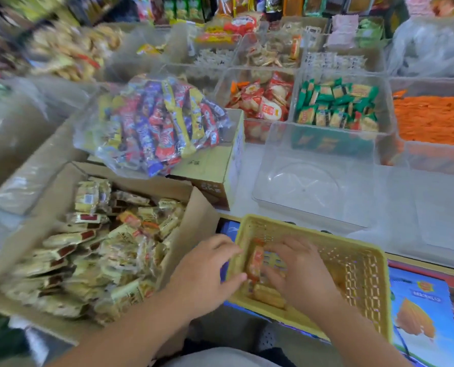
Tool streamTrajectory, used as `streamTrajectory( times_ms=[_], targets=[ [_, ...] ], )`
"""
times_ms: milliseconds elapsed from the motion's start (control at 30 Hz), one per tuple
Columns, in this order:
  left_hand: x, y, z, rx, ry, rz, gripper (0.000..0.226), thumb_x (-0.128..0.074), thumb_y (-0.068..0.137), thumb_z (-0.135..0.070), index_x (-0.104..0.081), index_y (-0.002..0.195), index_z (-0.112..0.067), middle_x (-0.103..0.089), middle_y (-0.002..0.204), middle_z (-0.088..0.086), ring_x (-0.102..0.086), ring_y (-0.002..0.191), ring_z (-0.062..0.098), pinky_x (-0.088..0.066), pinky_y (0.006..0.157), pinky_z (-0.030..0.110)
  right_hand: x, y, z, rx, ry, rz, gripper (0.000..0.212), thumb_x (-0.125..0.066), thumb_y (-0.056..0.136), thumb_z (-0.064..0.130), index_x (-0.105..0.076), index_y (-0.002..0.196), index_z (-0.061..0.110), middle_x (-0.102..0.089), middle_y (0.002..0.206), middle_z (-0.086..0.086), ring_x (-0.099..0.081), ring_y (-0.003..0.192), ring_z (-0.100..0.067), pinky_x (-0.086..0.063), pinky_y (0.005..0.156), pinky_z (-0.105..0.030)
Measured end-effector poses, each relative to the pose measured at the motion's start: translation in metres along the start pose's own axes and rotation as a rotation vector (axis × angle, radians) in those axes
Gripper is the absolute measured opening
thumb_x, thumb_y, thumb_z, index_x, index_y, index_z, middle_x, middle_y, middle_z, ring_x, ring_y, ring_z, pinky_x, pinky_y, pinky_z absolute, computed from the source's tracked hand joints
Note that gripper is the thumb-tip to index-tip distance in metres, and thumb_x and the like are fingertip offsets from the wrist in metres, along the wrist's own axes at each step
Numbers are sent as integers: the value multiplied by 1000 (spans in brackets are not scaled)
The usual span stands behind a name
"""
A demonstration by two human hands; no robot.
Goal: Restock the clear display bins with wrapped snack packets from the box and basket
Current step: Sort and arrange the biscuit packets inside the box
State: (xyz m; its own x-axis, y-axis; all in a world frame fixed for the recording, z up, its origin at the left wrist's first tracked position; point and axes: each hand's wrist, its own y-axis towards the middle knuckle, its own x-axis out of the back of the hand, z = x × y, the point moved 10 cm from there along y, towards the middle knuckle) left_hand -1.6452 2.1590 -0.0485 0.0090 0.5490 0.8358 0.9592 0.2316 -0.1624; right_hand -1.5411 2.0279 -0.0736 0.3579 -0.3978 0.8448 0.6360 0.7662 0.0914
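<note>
Item, orange packets lying in yellow basket: your left hand is sitting at its rim, grip unclear; your right hand is spreading open-fingered over them; be gathering several together before lifting toward the empty clear bin.

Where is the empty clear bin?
In the head view, right of centre: the empty bin sits just behind the yellow basket, in front of the green packets.

Blue printed carton and grey plastic bag lie well apart.
</note>
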Motion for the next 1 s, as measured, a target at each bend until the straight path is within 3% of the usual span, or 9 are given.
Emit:
streamTrajectory(
  times_ms=[133,300,367,500,600,700,800,900,1000],
  targets=[
    [74,-51,82,195,53,-173,44,-73,88,-49,-66,127,-29,-51,126,-18,-43,112,-6,-30,90,6,-18,41,90,189,142,-15,27,-79,80,34,-75,104,22,-71,100,8,-61,101,-18,-42,88,-25],
    [126,-107,215,487,104,-229,59,-75,87,-49,-56,139,-28,-53,136,-7,-51,125,15,-45,101,30,-65,85,178,278,249,99,28,-72,88,37,-74,111,22,-70,109,5,-60,109,-15,-46,94,-25],
    [131,-113,254,530,79,-212,65,-73,88,-52,-52,144,-27,-52,142,-4,-51,128,16,-45,104,32,-87,102,198,260,258,162,29,-66,93,42,-72,116,26,-68,114,7,-56,115,-10,-46,98,-26],
    [127,-87,305,468,-7,-111,76,-64,87,-67,-42,150,-32,-46,150,-7,-47,135,16,-42,108,35,-146,139,224,113,175,305,34,-59,98,46,-65,127,29,-64,125,7,-52,123,-12,-44,104,-31],
    [109,-54,311,347,-69,-10,82,-58,77,-78,-40,146,-37,-41,152,-8,-45,137,18,-43,106,37,-183,153,227,-7,117,407,43,-59,98,45,-59,136,26,-61,132,3,-53,127,-17,-40,102,-26],
    [84,-27,318,314,-17,130,100,-57,72,-83,-36,152,-26,-35,161,3,-42,142,26,-43,111,42,-214,144,221,-163,82,502,54,-55,100,45,-48,148,22,-53,147,-2,-46,137,-20,-32,108,-26],
    [57,-21,326,316,79,332,125,-54,71,-89,-12,164,-16,-18,170,11,-28,151,35,-33,120,47,-230,121,213,-255,13,528,53,-47,104,44,-46,149,17,-49,149,-4,-42,140,-21,-31,111,-27],
    [48,-23,326,294,100,369,131,-52,70,-92,-6,165,-14,-14,171,13,-24,152,36,-33,120,48,-229,109,206,-292,-11,515,46,-48,103,47,-53,140,20,-55,139,1,-50,126,-17,-41,103,-30],
    [53,-32,327,285,1,341,124,-59,62,-89,-27,159,-19,-34,161,8,-37,144,29,-41,112,42,-223,111,203,-322,-62,491,34,-51,100,50,-63,117,23,-61,114,4,-56,102,-15,-46,85,-30]
  ],
)
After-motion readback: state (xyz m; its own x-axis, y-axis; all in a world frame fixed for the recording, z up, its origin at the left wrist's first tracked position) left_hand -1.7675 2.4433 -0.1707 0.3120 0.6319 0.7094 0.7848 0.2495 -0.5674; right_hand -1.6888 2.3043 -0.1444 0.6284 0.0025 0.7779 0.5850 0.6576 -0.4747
